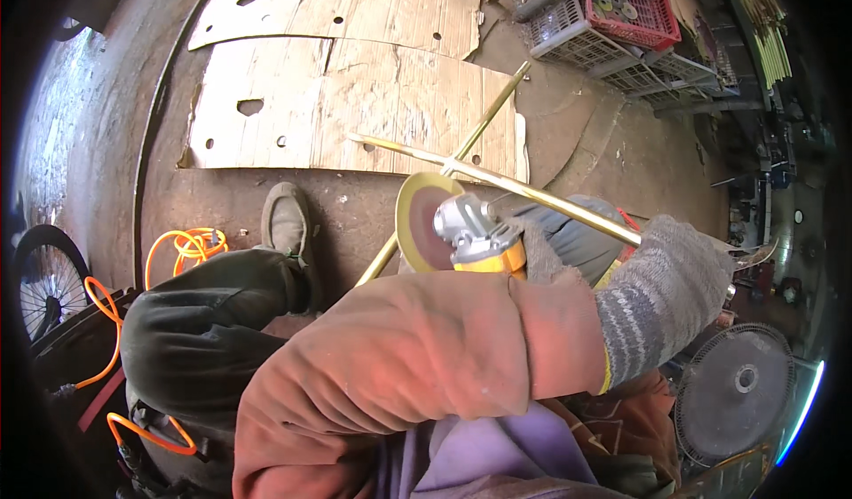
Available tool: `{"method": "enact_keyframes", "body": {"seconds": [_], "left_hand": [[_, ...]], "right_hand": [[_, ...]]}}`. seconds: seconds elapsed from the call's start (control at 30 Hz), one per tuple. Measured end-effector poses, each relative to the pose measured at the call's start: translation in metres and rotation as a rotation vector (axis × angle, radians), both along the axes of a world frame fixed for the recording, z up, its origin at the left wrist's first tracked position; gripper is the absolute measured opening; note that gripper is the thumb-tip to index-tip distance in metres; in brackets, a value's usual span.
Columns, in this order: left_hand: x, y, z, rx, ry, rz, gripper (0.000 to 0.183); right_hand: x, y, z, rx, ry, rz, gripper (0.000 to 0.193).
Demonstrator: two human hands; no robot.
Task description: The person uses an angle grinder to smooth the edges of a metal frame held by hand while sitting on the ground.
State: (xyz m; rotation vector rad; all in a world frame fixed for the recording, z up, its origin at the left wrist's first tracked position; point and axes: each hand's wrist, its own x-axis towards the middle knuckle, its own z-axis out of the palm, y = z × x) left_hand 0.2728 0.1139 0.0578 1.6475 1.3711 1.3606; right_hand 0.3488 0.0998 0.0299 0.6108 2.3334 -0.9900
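My left arm, in an orange-red sleeve, reaches across to the right. In a grey knit glove, my left hand (pixel 672 288) is closed round the near end of a gold metal tube (pixel 532 190). That tube crosses a second gold tube (pixel 493 113) at their join. Below the crossing is an angle grinder (pixel 479 240) with a silver head and yellow body. Its round disc (pixel 424 219) has a yellow rim and stands close to the tubes. My right hand (pixel 543 249), also gloved, grips the grinder's body; my left forearm hides most of it.
Flattened cardboard (pixel 266 99) covers the floor ahead. A red crate (pixel 635 15) of metal parts sits over grey crates at the far right. An orange cable (pixel 191 243) coils at left near a spoked wheel (pixel 49 295). A round dark grille (pixel 735 401) stands at lower right.
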Motion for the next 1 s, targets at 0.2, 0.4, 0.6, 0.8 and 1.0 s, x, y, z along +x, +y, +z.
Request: {"method": "enact_keyframes", "body": {"seconds": [0.2, 0.4, 0.6, 0.8, 1.0], "left_hand": [[0.012, -0.004, -0.003, 0.037, 0.056, 0.194, 0.032], [-0.003, -0.009, 0.006, -0.047, 0.06, 0.134, 0.025], [-0.011, -0.037, 0.019, -0.046, 0.107, 0.209, 0.024], [0.022, 0.0, -0.006, 0.006, 0.028, 0.221, 0.023], [0.019, -0.005, -0.005, -0.014, 0.018, 0.225, 0.024]], "right_hand": [[0.0, 0.001, -0.004, -0.01, 0.021, -0.005, 0.064], [0.002, 0.001, -0.007, -0.021, 0.028, 0.002, 0.063], [0.002, 0.002, -0.009, -0.038, 0.043, 0.001, 0.063], [0.004, 0.002, -0.012, -0.05, 0.048, 0.004, 0.063], [0.005, 0.001, -0.014, -0.062, 0.056, 0.01, 0.062]]}}
